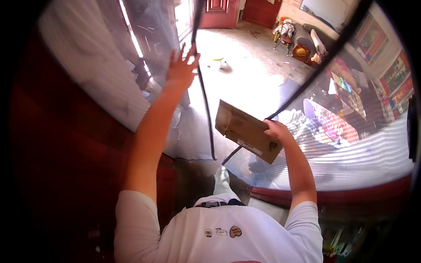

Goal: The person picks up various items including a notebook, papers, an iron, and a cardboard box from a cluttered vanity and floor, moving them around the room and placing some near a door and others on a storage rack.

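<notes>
My left hand (182, 67) is raised with its fingers spread, against the black edging of the left panel of a sheer door curtain (194, 139). Whether it touches the curtain fabric firmly I cannot tell. In my right hand (279, 131) is a flattened cardboard box (243, 128), which bears a white label with writing. The right curtain panel (345, 166), also black-edged, hangs partly behind the cardboard and that hand. Between the two panels there is a gap that narrows toward the floor.
Beyond the curtain lies a brightly lit concrete floor (240, 79) with a small green-topped stool (218, 59). A chair holding cloth (285, 33) stands by a sofa (306, 42). Piled clothes (324, 126) show through the right panel. Dark red doors (261, 13) are at the back.
</notes>
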`<state>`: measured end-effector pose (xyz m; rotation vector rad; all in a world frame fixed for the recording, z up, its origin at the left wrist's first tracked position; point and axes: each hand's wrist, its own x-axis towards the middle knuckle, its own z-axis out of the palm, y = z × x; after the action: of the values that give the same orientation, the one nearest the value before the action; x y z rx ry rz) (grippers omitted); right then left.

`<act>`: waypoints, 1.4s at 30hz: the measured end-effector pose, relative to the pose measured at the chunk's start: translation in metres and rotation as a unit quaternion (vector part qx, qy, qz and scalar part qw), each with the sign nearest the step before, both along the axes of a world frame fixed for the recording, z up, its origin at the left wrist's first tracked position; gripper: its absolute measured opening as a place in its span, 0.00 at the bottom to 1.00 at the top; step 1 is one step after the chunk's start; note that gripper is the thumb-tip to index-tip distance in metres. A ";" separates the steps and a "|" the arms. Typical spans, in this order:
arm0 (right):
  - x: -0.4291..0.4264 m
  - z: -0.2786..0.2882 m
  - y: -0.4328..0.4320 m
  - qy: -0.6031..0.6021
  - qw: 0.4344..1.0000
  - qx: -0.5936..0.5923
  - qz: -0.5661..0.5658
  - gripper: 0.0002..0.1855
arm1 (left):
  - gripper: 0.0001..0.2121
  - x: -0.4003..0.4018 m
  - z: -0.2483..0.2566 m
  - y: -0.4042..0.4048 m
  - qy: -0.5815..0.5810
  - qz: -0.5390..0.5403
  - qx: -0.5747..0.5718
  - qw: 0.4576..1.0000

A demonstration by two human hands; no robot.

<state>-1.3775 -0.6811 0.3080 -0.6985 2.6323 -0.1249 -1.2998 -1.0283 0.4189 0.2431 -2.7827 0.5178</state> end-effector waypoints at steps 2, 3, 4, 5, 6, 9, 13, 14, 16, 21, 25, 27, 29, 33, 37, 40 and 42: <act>-0.045 -0.003 0.005 -0.078 0.989 -0.090 -0.085 0.23 | 0.28 -0.016 0.006 -0.044 0.103 0.029 0.035 0.994; -0.065 -0.009 0.009 -0.085 0.980 -0.154 -0.088 0.24 | 0.29 -0.019 0.009 -0.060 0.159 0.032 0.041 0.986; -0.082 -0.019 0.009 -0.100 0.968 -0.215 -0.088 0.25 | 0.29 -0.016 0.008 -0.076 0.208 0.042 0.046 0.976; -0.099 -0.028 0.008 -0.158 0.946 -0.250 -0.132 0.27 | 0.29 -0.012 0.006 -0.091 0.247 0.032 0.045 0.968; -0.119 -0.051 0.020 -0.199 0.922 -0.279 -0.182 0.27 | 0.30 -0.014 0.003 -0.101 0.285 0.014 0.047 0.957; -0.139 -0.056 0.019 -0.304 0.822 -0.404 -0.262 0.28 | 0.34 0.015 -0.002 -0.113 0.331 0.063 0.051 0.940; -0.182 -0.097 0.010 -0.355 0.700 -0.501 -0.363 0.21 | 0.37 0.026 0.006 -0.123 0.403 0.096 0.109 0.904; -0.193 -0.111 0.007 -0.355 0.687 -0.509 -0.379 0.18 | 0.37 0.030 0.003 -0.120 0.401 0.115 0.097 0.903; -0.215 -0.154 0.009 -0.349 0.655 -0.530 -0.410 0.16 | 0.40 0.035 0.002 -0.118 0.406 0.128 0.095 0.900; -0.260 -0.171 -0.043 -0.377 0.644 -0.457 -0.484 0.11 | 0.44 0.026 -0.017 -0.137 0.422 0.181 0.058 0.886; -0.283 -0.175 -0.067 -0.365 0.638 -0.453 -0.504 0.10 | 0.45 0.012 -0.036 -0.155 0.442 0.191 -0.014 0.876; -0.302 -0.191 -0.065 -0.352 0.618 -0.481 -0.512 0.11 | 0.45 -0.003 -0.030 -0.163 0.441 0.198 -0.031 0.875; -0.325 -0.200 -0.057 -0.352 0.610 -0.491 -0.512 0.12 | 0.45 -0.014 -0.028 -0.168 0.431 0.208 -0.056 0.876; -0.382 -0.238 -0.004 -0.218 0.622 -0.550 -0.513 0.18 | 0.43 -0.026 -0.017 -0.171 0.421 0.268 -0.093 0.861; -0.434 -0.224 0.032 -0.076 0.573 -0.547 -0.605 0.24 | 0.42 -0.046 -0.012 -0.153 0.440 0.315 -0.067 0.838; -0.475 -0.242 0.065 0.021 0.543 -0.530 -0.651 0.23 | 0.42 -0.058 -0.014 -0.143 0.491 0.328 -0.017 0.807; -0.495 -0.253 0.056 -0.017 0.582 -0.487 -0.651 0.21 | 0.41 -0.071 -0.005 -0.130 0.518 0.344 0.011 0.783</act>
<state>-1.8723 -0.6253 0.0548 1.1741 2.1822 -1.9809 -1.3703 -1.1587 0.4140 1.1677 -1.5431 0.3262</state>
